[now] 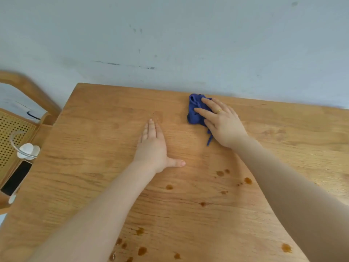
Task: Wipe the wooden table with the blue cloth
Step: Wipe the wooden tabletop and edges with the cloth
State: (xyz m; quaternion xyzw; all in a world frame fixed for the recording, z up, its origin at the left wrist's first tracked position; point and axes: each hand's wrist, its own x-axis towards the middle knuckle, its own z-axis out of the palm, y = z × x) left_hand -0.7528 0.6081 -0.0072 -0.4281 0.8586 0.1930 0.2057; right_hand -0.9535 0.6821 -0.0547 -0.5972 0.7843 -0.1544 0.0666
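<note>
A crumpled blue cloth point(194, 112) lies on the wooden table point(94, 148) near its far edge. My right hand point(222, 123) rests on top of the cloth, fingers spread over it and pressing it down; a gold ring shows on one finger. My left hand point(154, 146) lies flat on the bare wood to the left of the cloth, palm down, thumb stuck out, holding nothing. Several brown liquid spots point(247, 180) dot the table nearer to me, between and below my forearms.
A pale wall point(170, 44) rises right behind the table's far edge. At the left stands a wooden chair with a cane seat point(11, 133), carrying a small white object point(28, 150) and a dark phone point(17, 178).
</note>
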